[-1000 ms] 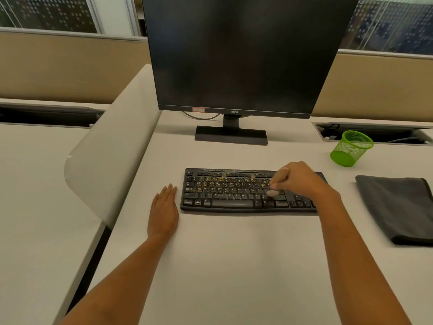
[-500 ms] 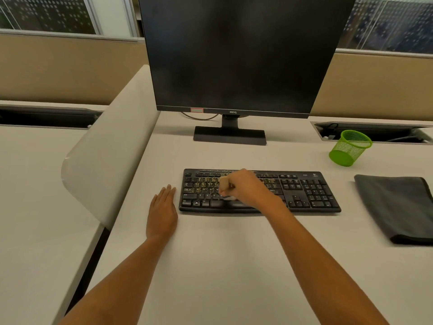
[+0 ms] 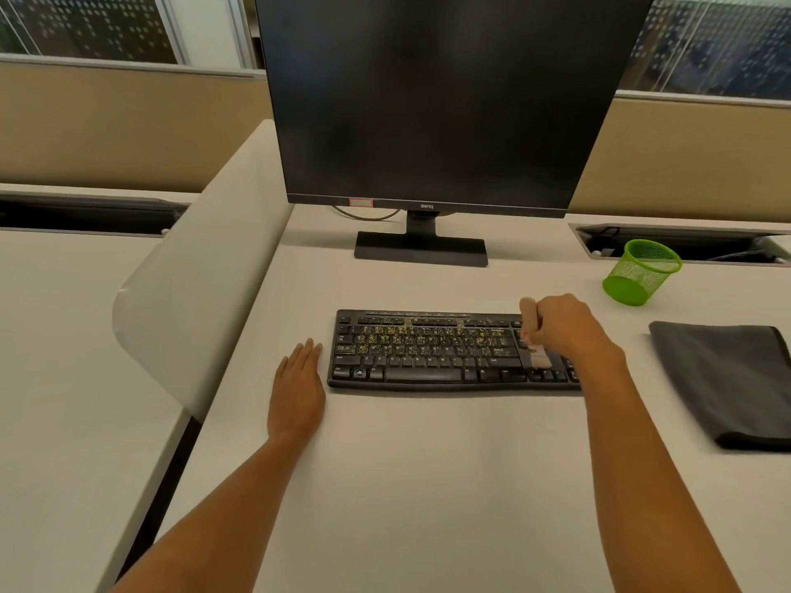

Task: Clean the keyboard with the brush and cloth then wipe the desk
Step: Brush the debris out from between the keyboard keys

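Evidently, the brush [image 3: 532, 331] was held in the curled grip of the right hand [image 3: 565, 329], bristles set on the keyboard [image 3: 428, 357] near its right end, presumably to sweep crumbs [image 3: 387, 331]; the left hand [image 3: 297, 389] was laid flat on the worktop [image 3: 428, 485].

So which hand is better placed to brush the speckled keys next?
Right. The right hand grips the brush, bristles on the keyboard right of the yellow specks. The left hand rests flat on the desk beside the keyboard's left end, holding nothing.
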`<state>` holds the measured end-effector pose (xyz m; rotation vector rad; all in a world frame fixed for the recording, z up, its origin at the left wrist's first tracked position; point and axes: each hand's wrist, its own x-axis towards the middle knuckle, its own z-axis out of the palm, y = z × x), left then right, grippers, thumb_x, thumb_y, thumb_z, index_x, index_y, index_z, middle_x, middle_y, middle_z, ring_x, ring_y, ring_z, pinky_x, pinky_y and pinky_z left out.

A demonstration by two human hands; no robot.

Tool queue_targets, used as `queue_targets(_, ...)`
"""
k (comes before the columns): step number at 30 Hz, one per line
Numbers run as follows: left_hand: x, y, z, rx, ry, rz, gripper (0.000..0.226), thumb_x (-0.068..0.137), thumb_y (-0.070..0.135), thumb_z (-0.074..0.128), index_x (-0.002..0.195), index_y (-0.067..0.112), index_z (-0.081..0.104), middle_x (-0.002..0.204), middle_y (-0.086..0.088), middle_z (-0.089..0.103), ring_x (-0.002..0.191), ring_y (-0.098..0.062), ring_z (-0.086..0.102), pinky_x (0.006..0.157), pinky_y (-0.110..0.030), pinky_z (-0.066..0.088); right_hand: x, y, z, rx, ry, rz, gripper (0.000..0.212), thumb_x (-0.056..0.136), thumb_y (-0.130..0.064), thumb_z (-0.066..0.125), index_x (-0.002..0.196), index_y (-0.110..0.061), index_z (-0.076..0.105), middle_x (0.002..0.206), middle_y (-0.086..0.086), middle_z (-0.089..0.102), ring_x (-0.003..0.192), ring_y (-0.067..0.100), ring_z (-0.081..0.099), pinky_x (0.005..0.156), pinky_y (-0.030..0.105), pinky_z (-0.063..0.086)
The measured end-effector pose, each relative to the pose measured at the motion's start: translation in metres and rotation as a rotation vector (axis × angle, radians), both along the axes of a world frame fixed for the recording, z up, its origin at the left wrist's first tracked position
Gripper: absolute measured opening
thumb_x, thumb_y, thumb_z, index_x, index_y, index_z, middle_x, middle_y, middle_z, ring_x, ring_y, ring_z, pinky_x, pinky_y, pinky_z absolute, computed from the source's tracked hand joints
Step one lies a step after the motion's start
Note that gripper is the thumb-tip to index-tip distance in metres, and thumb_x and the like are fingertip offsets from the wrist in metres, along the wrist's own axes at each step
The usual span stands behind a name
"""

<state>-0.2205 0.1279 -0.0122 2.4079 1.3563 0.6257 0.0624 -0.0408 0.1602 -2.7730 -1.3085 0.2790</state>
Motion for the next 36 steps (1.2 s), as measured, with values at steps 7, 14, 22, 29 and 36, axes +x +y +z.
queue_targets(7, 0.000, 0.000, 0.000, 0.000, 0.007, 0.003, 0.048, 0.096, 0.001, 0.029, 0.143, 0.012, 0.036, 0.151, -0.004, 0.031, 0.141, -0.016, 0.021, 0.117, -0.029, 0.006, -0.038, 0.027, -0.025, 0.072, 0.158, 0.187, 0.019, 0.092, -0.022, 0.058, 0.096, -0.008, 0.070, 0.095, 0.005, 0.072, 0.085, 0.018, 0.066, 0.082, 0.025, 0.049)
queue_targets(14, 0.000, -0.001, 0.001, 0.004, 0.005, 0.004, 0.050, 0.095, -0.001, 0.030, 0.143, 0.011, 0.035, 0.151, -0.004, 0.030, 0.142, -0.016, 0.020, 0.116, -0.027, 0.006, -0.103, 0.072, -0.040, 0.179, 0.299, 0.442, 0.016, 0.090, -0.019, 0.061, 0.100, -0.010, 0.070, 0.099, 0.004, 0.071, 0.086, 0.014, 0.063, 0.082, 0.020, 0.044)
queue_targets(22, -0.001, -0.002, 0.002, 0.002, -0.014, -0.006, 0.050, 0.094, -0.002, 0.031, 0.143, 0.010, 0.035, 0.151, -0.005, 0.031, 0.141, -0.016, 0.021, 0.116, -0.028, 0.007, -0.133, 0.096, -0.061, 0.483, 0.601, 0.413, 0.004, 0.082, -0.020, 0.070, 0.085, -0.018, 0.073, 0.090, 0.000, 0.073, 0.084, 0.011, 0.066, 0.085, 0.028, 0.051)
queue_targets(29, -0.001, -0.001, 0.003, -0.009, -0.003, -0.006, 0.048, 0.096, 0.001, 0.030, 0.143, 0.011, 0.036, 0.151, -0.004, 0.031, 0.141, -0.016, 0.021, 0.117, -0.029, 0.008, -0.074, 0.067, -0.027, 0.471, 0.679, 0.188, 0.013, 0.084, -0.017, 0.068, 0.097, -0.014, 0.071, 0.099, -0.005, 0.068, 0.084, -0.003, 0.057, 0.075, 0.012, 0.041)
queue_targets(36, -0.001, -0.001, 0.002, -0.009, -0.006, -0.008, 0.048, 0.096, 0.001, 0.030, 0.143, 0.010, 0.036, 0.151, -0.005, 0.031, 0.141, -0.017, 0.021, 0.117, -0.030, 0.008, 0.007, 0.010, -0.011, 0.169, 0.150, -0.061, 0.023, 0.092, -0.010, 0.050, 0.086, -0.002, 0.071, 0.090, 0.012, 0.070, 0.066, 0.017, 0.056, 0.052, 0.015, 0.037)
